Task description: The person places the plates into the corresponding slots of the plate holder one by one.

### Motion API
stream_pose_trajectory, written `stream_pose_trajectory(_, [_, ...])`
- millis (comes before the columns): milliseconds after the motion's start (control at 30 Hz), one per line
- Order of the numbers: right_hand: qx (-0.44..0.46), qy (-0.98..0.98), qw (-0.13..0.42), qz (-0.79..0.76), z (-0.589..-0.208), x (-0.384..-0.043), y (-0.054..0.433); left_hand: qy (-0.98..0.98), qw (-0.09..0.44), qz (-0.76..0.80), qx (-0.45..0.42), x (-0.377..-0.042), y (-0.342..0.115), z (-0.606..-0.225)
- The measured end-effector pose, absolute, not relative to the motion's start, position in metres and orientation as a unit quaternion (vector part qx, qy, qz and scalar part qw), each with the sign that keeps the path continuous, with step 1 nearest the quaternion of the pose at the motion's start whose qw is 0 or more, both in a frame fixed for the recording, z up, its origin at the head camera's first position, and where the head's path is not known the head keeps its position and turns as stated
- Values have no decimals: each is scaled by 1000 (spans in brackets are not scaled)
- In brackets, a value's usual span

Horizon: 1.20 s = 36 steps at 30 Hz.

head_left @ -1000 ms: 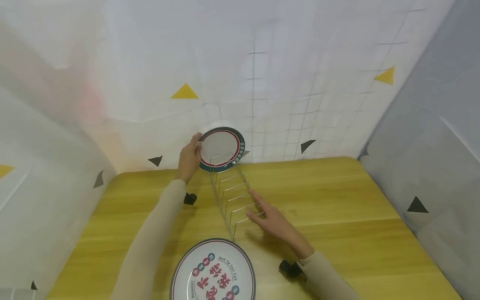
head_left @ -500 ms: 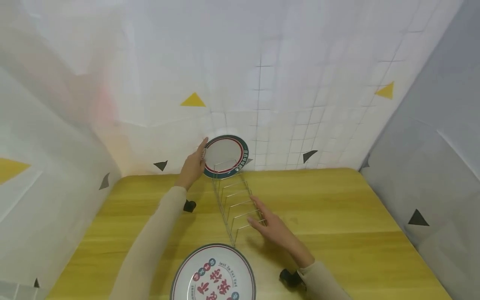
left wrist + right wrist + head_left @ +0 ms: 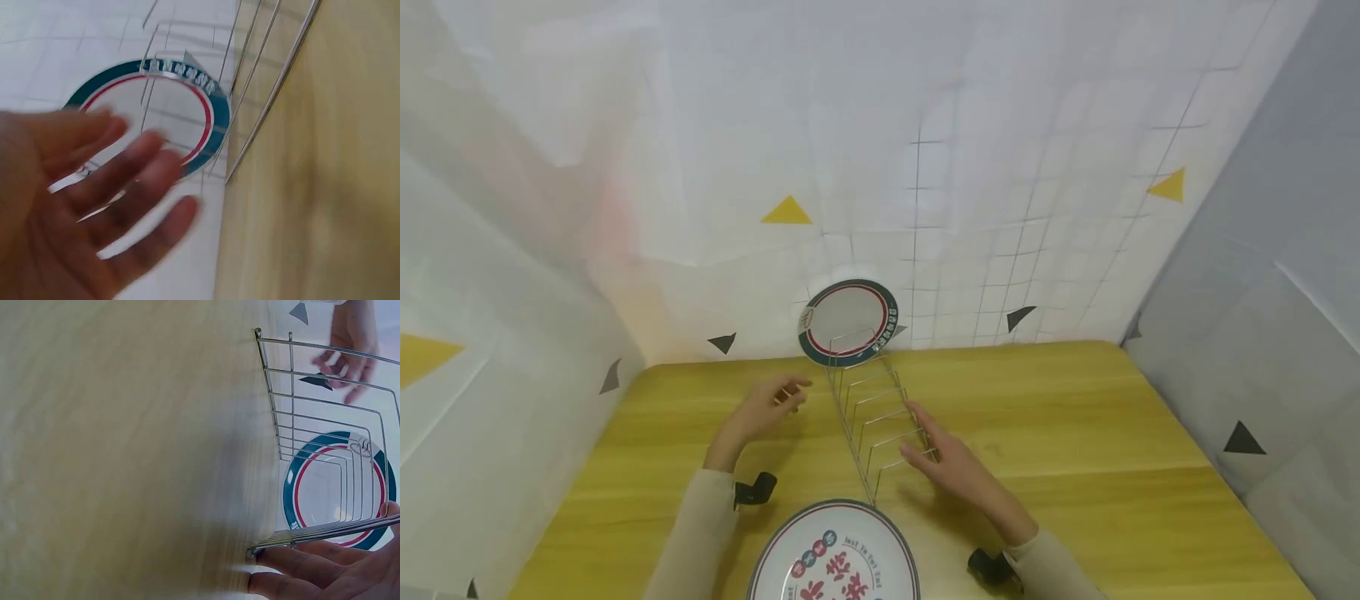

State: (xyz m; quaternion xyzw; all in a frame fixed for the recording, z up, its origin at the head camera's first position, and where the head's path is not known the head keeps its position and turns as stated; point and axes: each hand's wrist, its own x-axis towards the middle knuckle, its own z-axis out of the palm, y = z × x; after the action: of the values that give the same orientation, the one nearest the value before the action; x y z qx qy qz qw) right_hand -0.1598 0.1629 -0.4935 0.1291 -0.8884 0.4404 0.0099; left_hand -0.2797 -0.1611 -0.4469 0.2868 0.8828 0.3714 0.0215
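A white plate (image 3: 847,321) with a dark green rim and red ring stands upright in the far end of a wire dish rack (image 3: 880,417). To the left of the rack, my left hand (image 3: 760,412) is off the plate, its fingers loosely bent and holding nothing. The left wrist view shows that hand (image 3: 106,200) blurred in front of the plate. My right hand (image 3: 955,471) holds the rack's near right side; in the right wrist view its fingers (image 3: 300,569) lie along the outer side, thumb across the wires.
Another white plate (image 3: 835,562) with red characters lies flat before the rack, cut off by the lower frame edge. The rack stands on a yellow wood-grain table (image 3: 1075,417). Behind rises a white wall (image 3: 700,292) with yellow and black triangles.
My left hand has let go of the plate's left edge and drawn back toward me. The plate stays upright in the rack. My right hand keeps its place at the rack.
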Motion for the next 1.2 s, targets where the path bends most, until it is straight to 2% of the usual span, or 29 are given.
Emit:
stream_pose_trajectory(100, [130,-886,2,446,-492,-157,161,863,145,364,319,-264,-162,-452])
stream_pose_trajectory(233, [129,-882,-1,453,-491,-155,160,846,271,327,323,-247,-154,-441])
stream_pose_trajectory(433, [125,-881,1,457,-495,-156,164,856,362,233,285,-220,-137,-429])
stream_pose_trajectory(600, [125,-883,8,452,-497,-157,165,856,386,204,277,-205,-122,-437])
stream_pose_trajectory(733, [132,-883,1,451,-496,-158,163,857,385,186,288,-202,-117,-442])
stream_pose_trajectory(1200, [123,-890,3,439,-495,-164,162,794,275,253,480,-215,-115,-428])
